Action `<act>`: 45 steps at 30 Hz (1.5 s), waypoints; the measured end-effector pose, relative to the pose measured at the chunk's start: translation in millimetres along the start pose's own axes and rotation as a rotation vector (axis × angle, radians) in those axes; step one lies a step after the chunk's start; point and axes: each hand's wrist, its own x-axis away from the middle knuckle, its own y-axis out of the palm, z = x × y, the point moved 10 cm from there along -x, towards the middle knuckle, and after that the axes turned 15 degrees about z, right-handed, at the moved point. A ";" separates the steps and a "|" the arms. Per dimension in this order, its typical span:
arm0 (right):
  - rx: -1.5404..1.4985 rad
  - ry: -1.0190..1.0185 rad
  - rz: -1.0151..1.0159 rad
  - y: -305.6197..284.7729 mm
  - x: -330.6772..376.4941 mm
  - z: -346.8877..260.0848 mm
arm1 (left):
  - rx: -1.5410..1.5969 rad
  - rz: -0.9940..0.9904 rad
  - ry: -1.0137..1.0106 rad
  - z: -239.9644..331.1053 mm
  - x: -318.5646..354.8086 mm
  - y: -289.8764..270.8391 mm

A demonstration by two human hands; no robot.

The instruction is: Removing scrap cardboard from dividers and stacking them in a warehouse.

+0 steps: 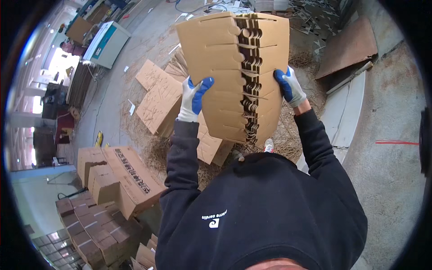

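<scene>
At opposite edges of the cardboard stack, left hand and right hand grasp it, thumbs on top.
Held aloft, it likely wants even pressure, lest its notched middle spread; cardboard pile to its left, shredded scrap below.

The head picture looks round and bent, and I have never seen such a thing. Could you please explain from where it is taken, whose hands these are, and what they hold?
There is no robot here. A person wears a wide fisheye camera on the head, looking down; this lens bends straight edges. The dark sleeves belong to that person, whose left hand and right hand wear white-and-blue gloves. Between them they hold brown cardboard sheets with slits and notched edges. On the floor lie more cardboard pieces among thin brown strips, with a large carton at lower left.
</scene>
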 end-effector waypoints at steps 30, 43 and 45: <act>0.275 -0.282 0.459 -145.7 -9.3 -50.2 | -0.127 0.740 0.242 85.9 91.8 -187.7; 1.151 -0.286 0.444 -170.1 -17.8 -8.8 | -0.520 0.659 -0.084 -48.5 69.0 -250.9; 1.381 -0.336 0.297 -150.8 -1.3 -6.4 | -0.995 0.648 -0.138 -93.0 60.9 -277.1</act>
